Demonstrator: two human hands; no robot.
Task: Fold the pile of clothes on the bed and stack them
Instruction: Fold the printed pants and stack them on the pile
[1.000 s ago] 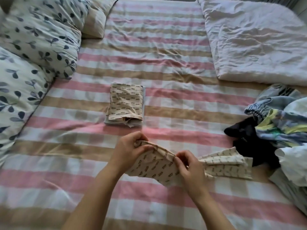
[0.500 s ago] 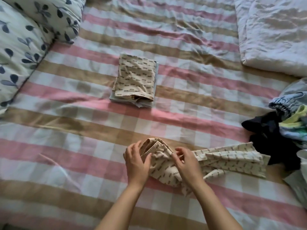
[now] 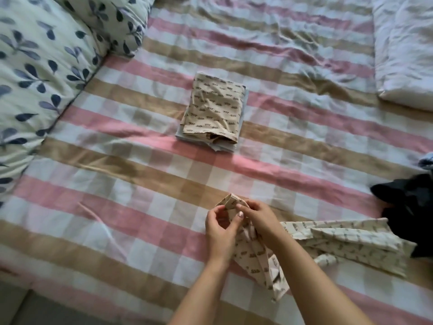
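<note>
printed garment (image 3: 346,240) | L hand (image 3: 219,233), R hand (image 3: 260,221) pinch its edge | folded stack (image 3: 214,109) apart

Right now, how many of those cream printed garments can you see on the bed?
2. The folded garment lies in the middle of the bed; the unfolded garment is pinched by the left hand and right hand. More may hide in the pile at the right edge.
</note>
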